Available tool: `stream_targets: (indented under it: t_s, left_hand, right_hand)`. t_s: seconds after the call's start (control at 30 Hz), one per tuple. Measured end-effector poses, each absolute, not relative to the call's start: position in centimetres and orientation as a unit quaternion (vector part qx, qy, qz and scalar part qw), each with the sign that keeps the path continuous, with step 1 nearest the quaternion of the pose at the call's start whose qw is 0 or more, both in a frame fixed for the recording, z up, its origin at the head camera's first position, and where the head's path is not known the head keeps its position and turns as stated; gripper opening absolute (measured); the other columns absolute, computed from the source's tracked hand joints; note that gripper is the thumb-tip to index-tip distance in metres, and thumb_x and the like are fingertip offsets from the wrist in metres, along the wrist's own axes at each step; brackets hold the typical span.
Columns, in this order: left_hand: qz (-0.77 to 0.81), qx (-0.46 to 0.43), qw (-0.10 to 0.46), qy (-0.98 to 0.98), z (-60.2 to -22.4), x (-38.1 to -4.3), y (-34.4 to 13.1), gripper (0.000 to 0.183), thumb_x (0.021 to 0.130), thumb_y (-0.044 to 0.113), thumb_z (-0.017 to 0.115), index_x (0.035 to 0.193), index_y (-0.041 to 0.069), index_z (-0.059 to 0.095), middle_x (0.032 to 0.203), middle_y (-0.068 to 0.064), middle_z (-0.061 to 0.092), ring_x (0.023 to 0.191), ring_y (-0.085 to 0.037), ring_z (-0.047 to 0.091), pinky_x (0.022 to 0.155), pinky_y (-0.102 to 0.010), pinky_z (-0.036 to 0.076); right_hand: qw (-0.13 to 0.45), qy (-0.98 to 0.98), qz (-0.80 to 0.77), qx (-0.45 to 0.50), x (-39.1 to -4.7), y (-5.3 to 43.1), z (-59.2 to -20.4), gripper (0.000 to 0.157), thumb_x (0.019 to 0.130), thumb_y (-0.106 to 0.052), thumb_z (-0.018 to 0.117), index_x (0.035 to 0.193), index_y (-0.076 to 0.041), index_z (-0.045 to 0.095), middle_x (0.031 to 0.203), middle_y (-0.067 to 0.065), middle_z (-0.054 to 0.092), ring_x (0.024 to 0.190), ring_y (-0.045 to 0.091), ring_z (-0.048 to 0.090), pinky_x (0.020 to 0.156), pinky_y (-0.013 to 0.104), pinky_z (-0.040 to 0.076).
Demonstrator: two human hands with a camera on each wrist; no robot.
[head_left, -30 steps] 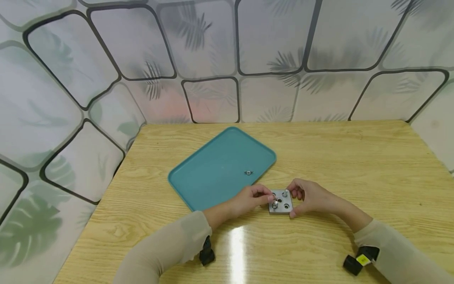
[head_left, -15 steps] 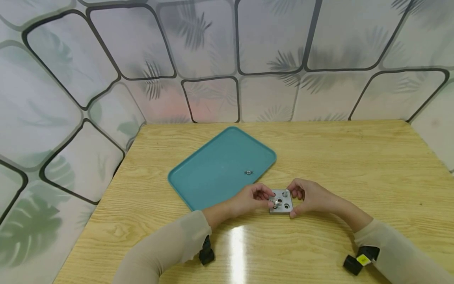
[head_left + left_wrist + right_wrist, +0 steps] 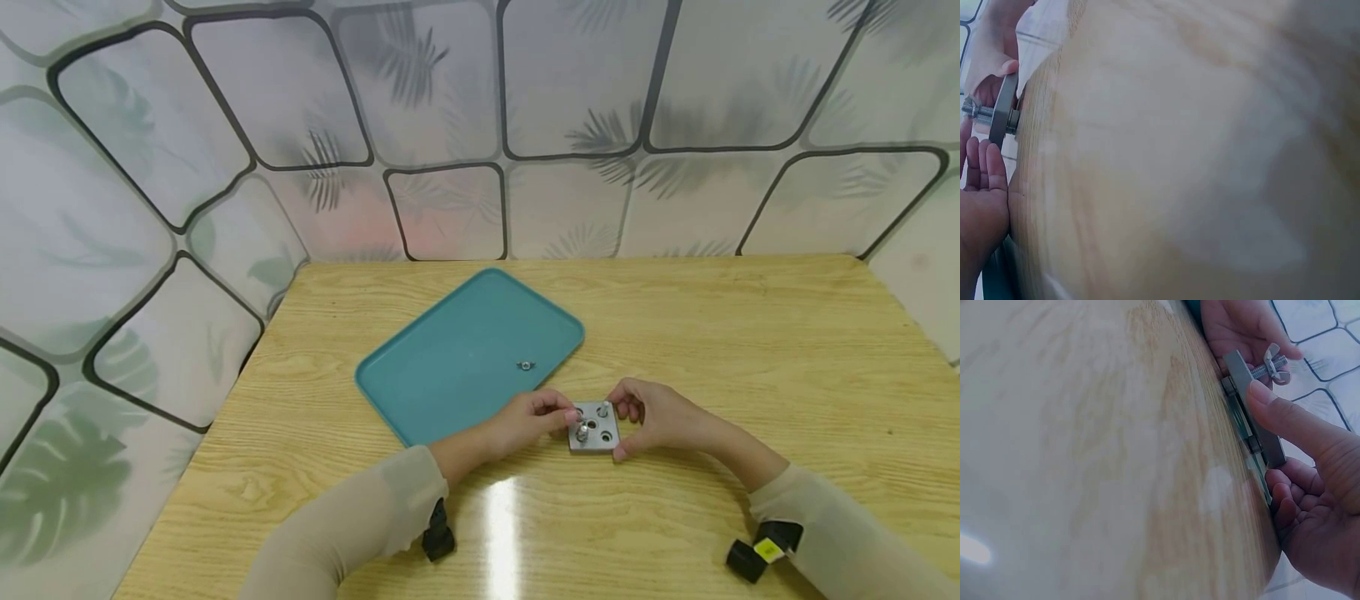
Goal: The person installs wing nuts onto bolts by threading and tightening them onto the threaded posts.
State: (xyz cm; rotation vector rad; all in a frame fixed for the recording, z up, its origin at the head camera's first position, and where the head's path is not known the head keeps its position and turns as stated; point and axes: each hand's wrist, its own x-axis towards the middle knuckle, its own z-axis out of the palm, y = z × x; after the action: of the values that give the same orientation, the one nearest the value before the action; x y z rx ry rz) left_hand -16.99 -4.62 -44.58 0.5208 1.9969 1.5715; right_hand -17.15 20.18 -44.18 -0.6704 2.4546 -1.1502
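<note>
A square metal plate [image 3: 595,442] with several holes sits on the table, raised on bolt heads below it. My right hand [image 3: 663,418] grips its right side, thumb at the front edge and fingers at the far corner. Through the plate's near left hole rises a threaded bolt [image 3: 1259,372] carrying a wing nut [image 3: 1273,362]. My left hand [image 3: 522,423] is beside this nut with its fingers loosely bent. In the right wrist view one left fingertip lies right at the nut's wing, not wrapped round it. A second bolt [image 3: 603,409] stands at the far right hole.
A teal tray [image 3: 442,342] lies behind and left of the plate, its near edge beside my left forearm. Another wing nut [image 3: 526,365] is on it, towards the right. The wooden table [image 3: 750,333] ends at a patterned curtain [image 3: 570,200] at the back.
My left thumb and finger spread apart at the wing nut half a second ago and are now close together again above it. My right hand and the plate stay in place.
</note>
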Motion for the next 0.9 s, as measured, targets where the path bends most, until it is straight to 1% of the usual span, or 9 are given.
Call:
stream_targets:
  t_s: [0.1, 0.23, 0.3, 0.47, 0.6, 0.7, 0.9]
  left_hand:
    - [0.580, 0.210, 0.285, 0.734, -44.53, -16.95, -4.74, 0.020, 0.091, 0.014, 0.064, 0.108, 0.004, 0.067, 0.100, 0.001, 0.061, 0.087, -0.003, 0.055, 0.077, -0.018, 0.045]
    - [0.578, 0.230, 0.291, 0.727, -44.59, -16.94, -4.80, 0.026, 0.083, 0.005, 0.072, 0.109, 0.004, 0.067, 0.098, 0.004, 0.059, 0.084, -0.002, 0.055, 0.074, -0.017, 0.046]
    - [0.579, 0.233, 0.291, 0.725, -44.61, -16.95, -4.81, 0.028, 0.082, 0.003, 0.073, 0.109, 0.003, 0.067, 0.096, 0.004, 0.058, 0.083, -0.002, 0.054, 0.073, -0.017, 0.046]
    - [0.577, 0.226, 0.284, 0.732, -44.66, -17.03, -4.86, 0.027, 0.083, 0.005, 0.072, 0.109, 0.004, 0.067, 0.094, 0.005, 0.059, 0.082, -0.003, 0.055, 0.072, -0.017, 0.046]
    - [0.582, 0.217, 0.272, 0.735, -44.88, -17.11, -4.88, 0.021, 0.086, 0.008, 0.069, 0.107, 0.004, 0.067, 0.091, 0.005, 0.059, 0.081, -0.005, 0.055, 0.071, -0.018, 0.045]
    - [0.585, 0.205, 0.264, 0.739, -44.95, -17.13, -4.74, 0.017, 0.088, 0.010, 0.068, 0.103, 0.004, 0.068, 0.089, 0.004, 0.059, 0.080, -0.005, 0.055, 0.071, -0.018, 0.045]
    - [0.574, 0.180, 0.260, 0.755, -44.72, -17.09, -4.39, 0.013, 0.087, 0.013, 0.069, 0.094, 0.003, 0.065, 0.084, 0.004, 0.059, 0.077, -0.006, 0.054, 0.070, -0.018, 0.044]
  right_hand:
    - [0.177, 0.867, -0.403, -0.235, -17.16, 20.19, -44.31, 0.062, 0.059, -0.031, 0.090, 0.104, -0.002, 0.057, 0.082, 0.002, 0.051, 0.073, 0.011, 0.046, 0.062, 0.023, 0.041]
    - [0.180, 0.867, -0.404, -0.232, -17.19, 20.24, -44.35, 0.063, 0.059, -0.031, 0.090, 0.104, -0.002, 0.057, 0.083, 0.002, 0.051, 0.073, 0.012, 0.046, 0.063, 0.023, 0.041]
    - [0.180, 0.867, -0.404, -0.231, -17.21, 20.24, -44.33, 0.063, 0.059, -0.031, 0.090, 0.104, -0.002, 0.057, 0.083, 0.002, 0.051, 0.074, 0.012, 0.046, 0.063, 0.023, 0.041]
    - [0.182, 0.866, -0.404, -0.233, -17.23, 20.22, -44.28, 0.063, 0.060, -0.031, 0.090, 0.105, -0.002, 0.057, 0.083, 0.002, 0.051, 0.074, 0.013, 0.046, 0.063, 0.023, 0.041]
    - [0.181, 0.864, -0.406, -0.237, -17.22, 20.18, -44.24, 0.063, 0.060, -0.031, 0.089, 0.105, -0.001, 0.056, 0.083, 0.002, 0.051, 0.074, 0.013, 0.046, 0.063, 0.023, 0.041]
    - [0.178, 0.863, -0.408, -0.238, -17.20, 20.22, -44.19, 0.063, 0.060, -0.029, 0.090, 0.105, 0.000, 0.056, 0.083, 0.002, 0.051, 0.074, 0.012, 0.046, 0.064, 0.023, 0.041]
    - [0.173, 0.861, -0.412, -0.242, -17.07, 20.30, -44.00, 0.063, 0.060, -0.027, 0.090, 0.105, 0.001, 0.056, 0.083, 0.003, 0.051, 0.074, 0.011, 0.045, 0.063, 0.023, 0.040]
